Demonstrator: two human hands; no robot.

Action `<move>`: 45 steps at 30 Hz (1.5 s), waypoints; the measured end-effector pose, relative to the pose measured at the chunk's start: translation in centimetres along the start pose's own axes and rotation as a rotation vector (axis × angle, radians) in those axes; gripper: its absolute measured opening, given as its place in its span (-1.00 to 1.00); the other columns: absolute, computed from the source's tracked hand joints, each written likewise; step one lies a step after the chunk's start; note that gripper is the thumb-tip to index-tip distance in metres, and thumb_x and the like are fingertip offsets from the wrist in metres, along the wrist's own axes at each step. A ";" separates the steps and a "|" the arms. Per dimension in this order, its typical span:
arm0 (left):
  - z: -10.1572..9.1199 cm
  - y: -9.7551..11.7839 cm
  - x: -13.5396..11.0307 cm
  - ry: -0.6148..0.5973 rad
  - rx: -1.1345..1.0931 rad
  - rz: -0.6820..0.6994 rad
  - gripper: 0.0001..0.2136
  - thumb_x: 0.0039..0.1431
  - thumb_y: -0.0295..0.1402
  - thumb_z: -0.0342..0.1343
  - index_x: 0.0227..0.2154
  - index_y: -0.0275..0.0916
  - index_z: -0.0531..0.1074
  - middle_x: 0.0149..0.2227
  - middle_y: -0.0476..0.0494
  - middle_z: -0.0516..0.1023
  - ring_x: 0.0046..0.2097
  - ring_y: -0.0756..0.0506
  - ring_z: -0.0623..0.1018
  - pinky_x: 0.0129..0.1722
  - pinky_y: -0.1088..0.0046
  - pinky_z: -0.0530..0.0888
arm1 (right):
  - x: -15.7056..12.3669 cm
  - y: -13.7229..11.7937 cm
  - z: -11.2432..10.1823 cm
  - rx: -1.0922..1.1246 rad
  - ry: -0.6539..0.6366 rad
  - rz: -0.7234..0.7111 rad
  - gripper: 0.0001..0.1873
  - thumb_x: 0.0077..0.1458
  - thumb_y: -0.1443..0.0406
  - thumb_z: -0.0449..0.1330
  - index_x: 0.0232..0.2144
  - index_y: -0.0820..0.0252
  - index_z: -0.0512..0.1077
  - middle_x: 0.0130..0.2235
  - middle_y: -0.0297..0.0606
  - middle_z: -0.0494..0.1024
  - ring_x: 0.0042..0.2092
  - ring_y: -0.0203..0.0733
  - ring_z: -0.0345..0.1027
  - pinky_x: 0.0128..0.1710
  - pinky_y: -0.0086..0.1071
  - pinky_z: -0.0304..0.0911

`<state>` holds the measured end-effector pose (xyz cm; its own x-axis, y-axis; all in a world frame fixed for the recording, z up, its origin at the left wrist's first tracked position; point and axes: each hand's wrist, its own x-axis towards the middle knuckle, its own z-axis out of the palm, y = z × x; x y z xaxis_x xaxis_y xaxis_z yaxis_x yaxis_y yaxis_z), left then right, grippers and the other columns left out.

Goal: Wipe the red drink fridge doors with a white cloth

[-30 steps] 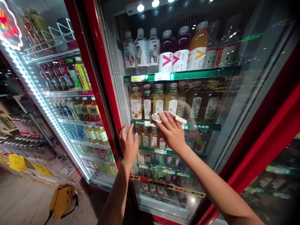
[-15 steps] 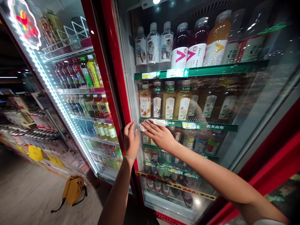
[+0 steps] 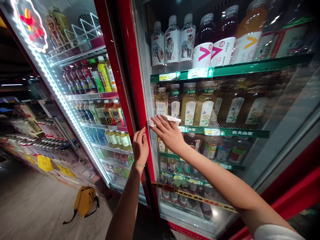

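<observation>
My right hand [image 3: 167, 132] lies over a crumpled white cloth [image 3: 173, 120], pressing it to the glass door [image 3: 250, 146] of a drinks fridge, near the door's left edge. Its fingers point left, and part of the cloth sticks out beyond them. Behind the glass, cloth and hand cover the lower part of a tea bottle [image 3: 162, 103] and the left end of a green shelf strip [image 3: 242, 133]. Lower and to the left, my left hand [image 3: 140, 146] rests against the red door frame [image 3: 136, 73]. Its fingers are slightly bent and nothing shows in them.
A second lit fridge [image 3: 97, 96] with several rows of drinks stands to the left. On the floor lies a yellow bag [image 3: 85, 201] with black straps. Stacked goods [image 3: 50, 143] line the far left. A red frame [image 3: 282, 186] slants across the lower right.
My right hand and the cloth have slid up the glass, from the green shelf strip to over the lower part of the tea bottle. My left hand stays at the frame. The view has shifted slightly.
</observation>
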<state>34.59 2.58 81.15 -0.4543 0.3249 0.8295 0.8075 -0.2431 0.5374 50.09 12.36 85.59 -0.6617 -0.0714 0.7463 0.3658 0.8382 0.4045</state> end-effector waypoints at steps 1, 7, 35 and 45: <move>-0.1 -0.1 0.0 0.002 0.001 0.002 -0.65 0.40 -0.39 -0.07 0.15 -0.19 0.46 0.02 -0.23 0.54 -0.02 -0.06 0.61 0.08 0.33 0.58 | -0.2 -0.2 0.3 0.013 -0.004 -0.023 -0.38 0.30 0.50 0.09 0.35 0.07 0.27 0.47 -0.23 0.13 0.49 0.00 -0.05 0.31 -0.01 0.25; -0.3 -0.3 0.0 -0.024 -0.006 0.014 -0.66 0.43 -0.37 -0.08 0.16 -0.16 0.44 0.01 -0.21 0.55 0.02 -0.06 0.60 0.10 0.32 0.57 | -2.3 -1.2 1.2 -0.015 0.005 -0.004 -0.39 0.31 0.49 0.10 0.35 0.05 0.28 0.45 -0.25 0.16 0.47 -0.07 0.00 0.28 -0.11 0.29; 1.4 1.0 -2.3 -0.047 -0.002 0.046 -0.66 0.44 -0.40 -0.09 0.16 -0.15 0.45 0.06 -0.22 0.51 0.10 -0.08 0.54 0.16 0.31 0.51 | -5.9 -0.2 -0.5 -0.132 -0.017 0.045 -0.44 0.33 0.49 0.06 0.32 0.08 0.31 0.47 -0.28 0.10 0.48 -0.03 -0.01 0.23 -0.12 0.29; 1.8 1.9 -2.8 -0.072 0.008 0.047 -0.66 0.44 -0.38 -0.09 0.15 -0.17 0.46 0.09 -0.23 0.52 0.14 -0.09 0.52 0.22 0.28 0.46 | -7.6 1.0 -1.8 -0.155 0.013 0.113 -0.48 0.35 0.46 0.07 0.30 0.06 0.35 0.46 -0.28 0.12 0.49 -0.05 -0.06 0.27 -0.13 0.20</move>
<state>38.06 2.86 79.54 -0.3875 0.3780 0.8408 0.8307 -0.2524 0.4963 56.71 12.73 81.26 -0.6025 0.0108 0.7981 0.5346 0.7480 0.3934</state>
